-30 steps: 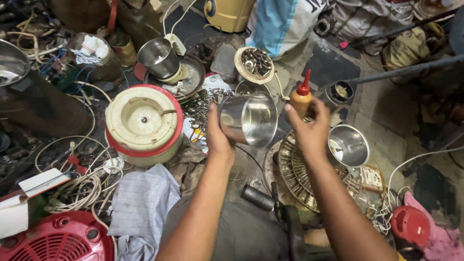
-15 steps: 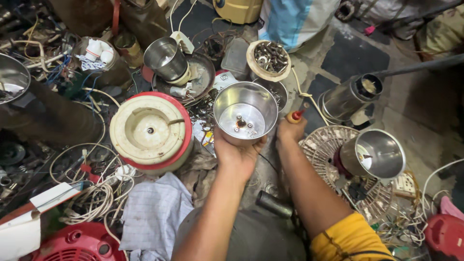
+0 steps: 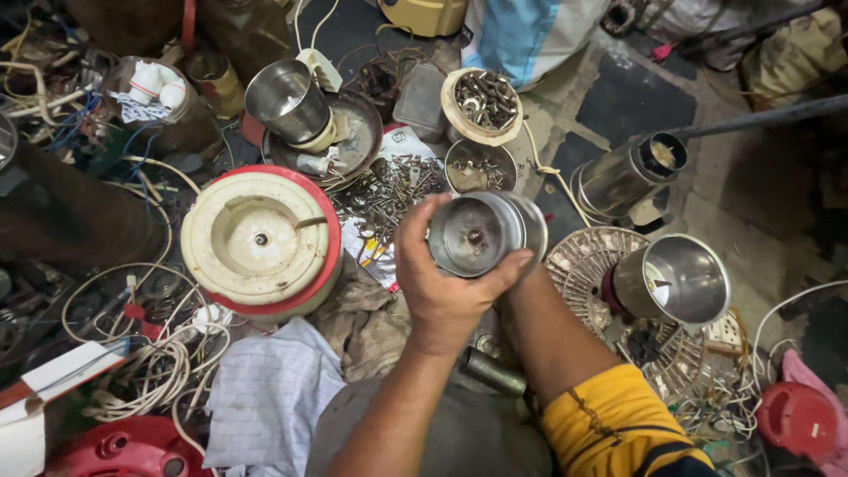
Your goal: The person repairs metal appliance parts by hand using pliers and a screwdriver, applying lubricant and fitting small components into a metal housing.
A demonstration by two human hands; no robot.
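Left hand [image 3: 442,291] grip clenched around the small round steel mixer jar [image 3: 481,231], tipped sideways above the cluttered floor, underside facing the camera. Right hand hidden behind it; grip undeterminable. Jar underside under inspection; no disassembly evident.

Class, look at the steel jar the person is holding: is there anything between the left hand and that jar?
Nothing visible. The left hand grips the steel jar directly, fingers wrapped around its rim, with its underside facing the camera. The right hand is hidden behind the jar, so its contact cannot be seen.
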